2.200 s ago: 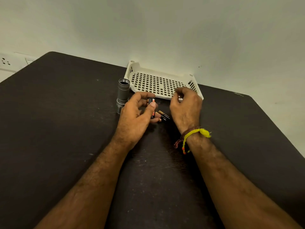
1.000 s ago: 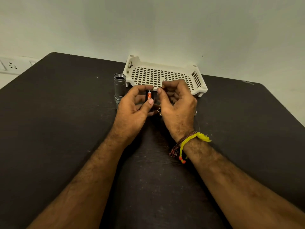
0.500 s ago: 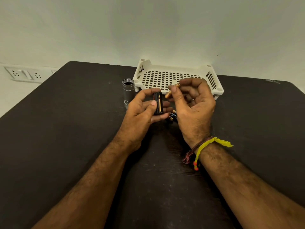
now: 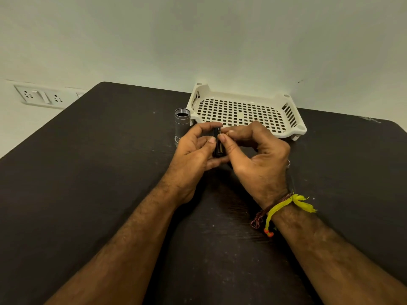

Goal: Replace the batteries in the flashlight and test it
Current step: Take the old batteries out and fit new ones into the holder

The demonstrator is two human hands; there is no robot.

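Observation:
My left hand [image 4: 195, 154] grips a black battery holder [image 4: 218, 143] upright between thumb and fingers, above the dark table [image 4: 88, 183]. My right hand [image 4: 257, 159] pinches a small battery [image 4: 226, 133] against the holder's top right side; only the battery's gold tip shows. The grey flashlight body [image 4: 182, 124] stands upright with its open end up, just left of my left hand. Anything lying under my hands is hidden.
A white perforated plastic tray [image 4: 242, 111] sits at the table's far edge behind my hands, against the wall. Wall sockets [image 4: 41, 96] are at the far left. A small ring-shaped part [image 4: 288, 163] peeks out right of my right hand.
My right hand brought the battery down from above the tray against the holder. Both hands are now closer together. The camera view tilted slightly.

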